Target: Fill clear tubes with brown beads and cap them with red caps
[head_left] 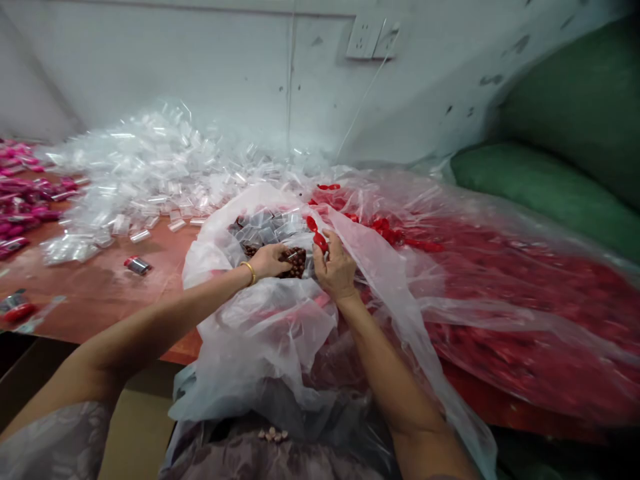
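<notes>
My left hand (271, 261), with a gold bangle at the wrist, has its fingers curled on a block of round brown beads (295, 262). Whether a clear case encloses the beads is hard to make out. Between thumb and fingers of my right hand (339, 268) is a red plastic piece with two rounded lobes (317, 233), raised just right of the beads. Both hands are over the mouth of a whitish plastic bag (270, 313). Inside it, grey clear-walled pieces (267, 225) lie beyond my left hand.
Clear plastic tubes (145, 160) heap against the wall, with pink pieces (30, 193) at far left. A small red-capped container (137, 265) lies on the reddish table (115, 300). A big clear bag of red pieces (525, 313) fills the right, before green sacks (540, 187).
</notes>
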The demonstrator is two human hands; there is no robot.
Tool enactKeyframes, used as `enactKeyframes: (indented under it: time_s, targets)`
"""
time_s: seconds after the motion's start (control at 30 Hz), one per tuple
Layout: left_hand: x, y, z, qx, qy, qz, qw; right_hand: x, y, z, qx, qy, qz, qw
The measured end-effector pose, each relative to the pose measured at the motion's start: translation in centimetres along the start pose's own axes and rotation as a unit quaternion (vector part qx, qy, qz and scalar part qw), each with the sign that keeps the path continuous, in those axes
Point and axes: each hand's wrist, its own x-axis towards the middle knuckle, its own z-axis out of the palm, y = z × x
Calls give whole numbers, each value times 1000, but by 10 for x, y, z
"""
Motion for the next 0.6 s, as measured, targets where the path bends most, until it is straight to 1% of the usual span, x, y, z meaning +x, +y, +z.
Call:
enactKeyframes:
  time_s: [0.07, 0.13, 0.2, 0.23, 0.27, 0.33, 0.47, 0.53, 0.6]
  targets:
    - [-5, -3, -1, -155, 15, -15, 988, 0, 1, 2, -4, 11, -8, 1000]
    - [-11, -3, -2, -272, 18, -7, 962, 0, 2, 3, -11, 21, -23, 999]
    - [-17, -2, -5, -354, 21, 22, 935, 0, 2, 4, -10, 28, -34, 999]
    - [-20, -2, -7, -378, 23, 36, 925, 0, 3, 5, -6, 29, -38, 999]
    - [-23, -3, -9, -390, 25, 47, 919, 1, 3, 5, 0, 28, -43, 999]
    - [-26, -7, -12, -391, 30, 55, 918, 2, 3, 4, 18, 22, -49, 998]
    - [-33, -12, -17, -387, 36, 47, 920, 8, -6, -3, 69, -11, -51, 996]
    - [-39, -8, -19, -368, 32, 50, 928, 12, -15, -11, 59, -19, -57, 996]
    - [-43, -2, -20, -309, 28, 58, 949, 20, -24, -17, 25, -18, -61, 998]
